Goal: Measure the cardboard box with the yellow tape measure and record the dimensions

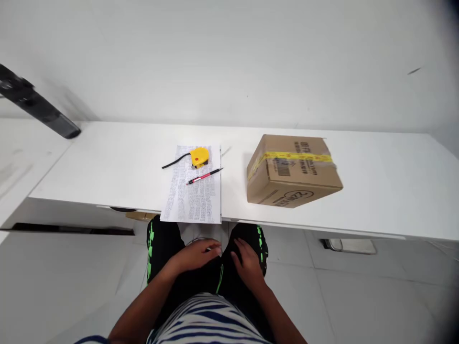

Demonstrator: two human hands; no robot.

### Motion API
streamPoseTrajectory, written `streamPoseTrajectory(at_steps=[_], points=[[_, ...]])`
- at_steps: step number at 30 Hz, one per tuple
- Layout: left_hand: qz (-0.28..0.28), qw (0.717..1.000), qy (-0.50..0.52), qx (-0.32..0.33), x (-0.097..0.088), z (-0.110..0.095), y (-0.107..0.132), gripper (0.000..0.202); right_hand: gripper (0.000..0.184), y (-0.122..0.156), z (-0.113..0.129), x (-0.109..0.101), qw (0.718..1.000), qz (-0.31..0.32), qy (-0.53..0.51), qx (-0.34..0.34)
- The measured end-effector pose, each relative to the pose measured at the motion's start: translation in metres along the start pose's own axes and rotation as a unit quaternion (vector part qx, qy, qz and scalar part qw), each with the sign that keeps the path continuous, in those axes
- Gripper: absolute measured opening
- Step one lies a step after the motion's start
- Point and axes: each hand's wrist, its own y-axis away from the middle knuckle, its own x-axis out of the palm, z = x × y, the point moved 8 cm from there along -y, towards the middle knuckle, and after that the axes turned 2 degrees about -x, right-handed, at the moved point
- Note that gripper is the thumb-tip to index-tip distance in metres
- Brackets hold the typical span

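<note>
My left hand (pixel 199 254) rests over my lap with its fingers loosely extended and nothing in it. On my other thigh lies my right hand (pixel 248 262), empty, fingers spread a little. Beyond them, a handwritten paper sheet (pixel 172 209) lies on the white table, its near end over the front edge. A yellow tape measure (pixel 199 156) with a black wrist strap sits on the sheet. Below it a red and black pen (pixel 205 176) lies slanted across the paper. To the right stands a closed cardboard box (pixel 297 172) sealed with yellow tape.
The white table (pixel 380 186) runs along a white wall (pixel 229 62). At the far left, a dark upright post (pixel 43 110) meets the tabletop. Under the table, a metal-framed flat object (pixel 353 246) shows at the right on the tiled floor.
</note>
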Motion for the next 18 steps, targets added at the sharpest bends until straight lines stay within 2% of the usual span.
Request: streamPoseTrajectory(at_steps=[1,2,4,6,8,10,12,13,15,18], points=[[-0.008,0.999,0.041,0.035,-0.014,-0.015,0.020,0.047,0.054,0.012,-0.014,-0.008,0.999,-0.029,-0.009,0.026],[-0.051,0.995,0.061,0.062,-0.037,-0.030,0.036,0.051,0.056,0.023,-0.025,-0.013,0.997,-0.048,-0.020,0.048],[-0.175,0.980,0.040,0.089,-0.096,-0.061,0.054,0.057,0.063,0.038,-0.037,-0.021,0.992,-0.084,-0.043,0.087],[-0.294,0.949,-0.073,0.092,-0.156,-0.098,0.048,0.057,0.067,0.046,-0.035,-0.029,0.985,-0.114,-0.064,0.110],[-0.357,0.902,-0.230,0.080,-0.199,-0.136,0.020,0.061,0.068,0.047,-0.023,-0.039,0.981,-0.138,-0.078,0.115],[-0.334,0.872,-0.356,0.042,-0.223,-0.160,-0.021,0.082,0.068,0.045,-0.006,-0.051,0.978,-0.160,-0.087,0.106],[-0.264,0.879,-0.396,-0.007,-0.234,-0.167,-0.055,0.092,0.066,0.045,0.009,-0.063,0.973,-0.188,-0.094,0.093],[-0.236,0.886,-0.398,-0.018,-0.237,-0.169,-0.064,0.092,0.065,0.048,0.014,-0.069,0.970,-0.204,-0.099,0.090],[-0.229,0.886,-0.402,-0.023,-0.246,-0.173,-0.068,0.087,0.063,0.057,0.018,-0.076,0.959,-0.241,-0.114,0.099],[-0.286,0.876,-0.388,0.002,-0.261,-0.188,-0.052,0.077,0.062,0.075,0.016,-0.083,0.929,-0.303,-0.163,0.133]])
